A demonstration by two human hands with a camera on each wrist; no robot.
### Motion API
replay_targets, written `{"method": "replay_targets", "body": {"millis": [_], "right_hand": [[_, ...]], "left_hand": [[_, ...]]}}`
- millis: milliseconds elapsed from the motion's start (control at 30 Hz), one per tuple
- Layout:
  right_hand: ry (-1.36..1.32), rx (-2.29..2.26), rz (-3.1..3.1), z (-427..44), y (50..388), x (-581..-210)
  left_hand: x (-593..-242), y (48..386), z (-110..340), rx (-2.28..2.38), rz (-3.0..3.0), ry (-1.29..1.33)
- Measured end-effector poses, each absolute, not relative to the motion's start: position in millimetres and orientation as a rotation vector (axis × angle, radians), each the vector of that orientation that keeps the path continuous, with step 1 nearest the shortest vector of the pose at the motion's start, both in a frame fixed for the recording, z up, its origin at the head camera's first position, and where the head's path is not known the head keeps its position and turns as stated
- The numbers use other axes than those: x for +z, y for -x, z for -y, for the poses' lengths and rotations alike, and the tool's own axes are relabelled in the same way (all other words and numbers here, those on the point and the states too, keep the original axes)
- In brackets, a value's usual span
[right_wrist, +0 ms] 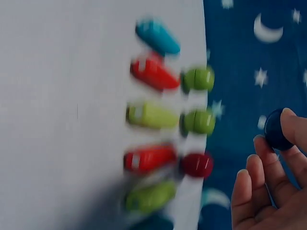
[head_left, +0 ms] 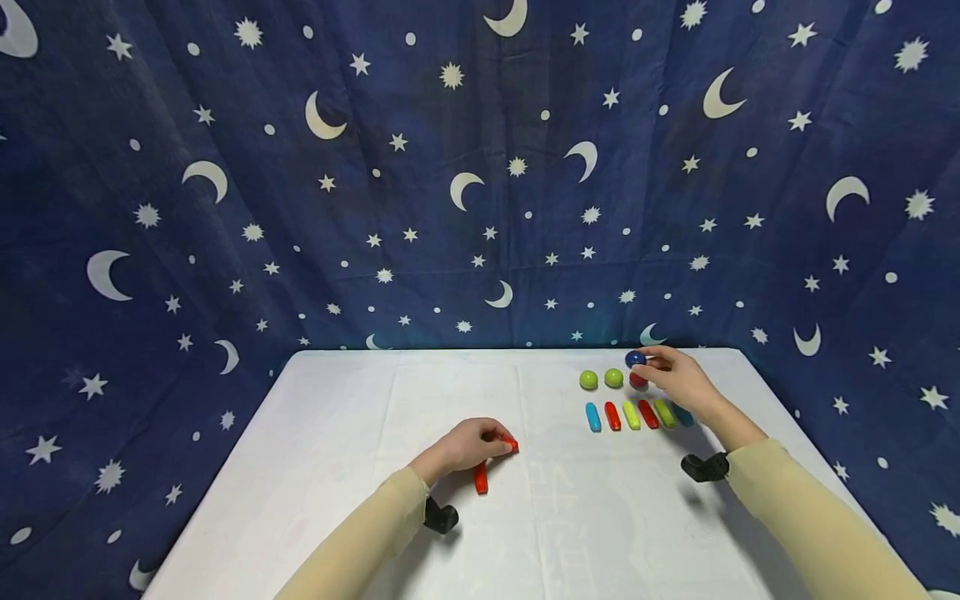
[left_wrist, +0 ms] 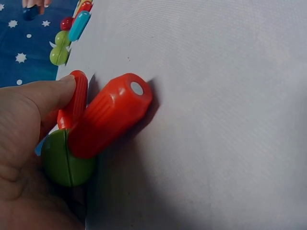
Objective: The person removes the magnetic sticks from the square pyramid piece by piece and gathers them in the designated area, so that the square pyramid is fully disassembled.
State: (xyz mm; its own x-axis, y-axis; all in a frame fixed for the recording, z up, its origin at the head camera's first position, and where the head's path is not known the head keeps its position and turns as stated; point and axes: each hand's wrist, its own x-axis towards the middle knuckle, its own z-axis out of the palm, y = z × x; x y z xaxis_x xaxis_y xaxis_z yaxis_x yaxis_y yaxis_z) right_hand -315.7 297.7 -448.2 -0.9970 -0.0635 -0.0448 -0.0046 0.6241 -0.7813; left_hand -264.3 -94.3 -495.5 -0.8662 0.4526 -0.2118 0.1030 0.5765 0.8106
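My left hand [head_left: 467, 446] pinches a red magnetic rod [left_wrist: 76, 98], with the thumb lying along it. A green ball [left_wrist: 67, 160] sits where that rod meets a second red rod [left_wrist: 112, 112], which angles off toward the camera and shows a silver disc on its end. The head view hides this ball behind the hand. Over the far right of the table, my right hand [head_left: 678, 382] holds a dark blue ball [right_wrist: 277, 130] between thumb and fingers, raised above the tabletop. Just below it in the head view is a dark red ball [head_left: 638, 381].
Two green balls [head_left: 588, 380] lie left of the red ball. In front runs a row of several rods: a blue rod [head_left: 593, 417], a red rod [head_left: 612, 416], yellow-green ones, and a blue rod [head_left: 683, 415] at the right end. A starry curtain [head_left: 480, 208] hangs behind the white table [head_left: 337, 433].
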Motion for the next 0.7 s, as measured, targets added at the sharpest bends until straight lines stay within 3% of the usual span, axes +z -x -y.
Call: {"method": "replay_targets", "body": {"millis": [300, 700], "right_hand": [[-0.206, -1.292, -2.842, -334, 328, -467], [-0.287, -1.199, -2.838, -345, 340, -488]], "left_hand": [[-493, 263, 94, 1.224, -2.366, -0.436], [-498, 265, 94, 1.210, -2.384, -0.436]]}}
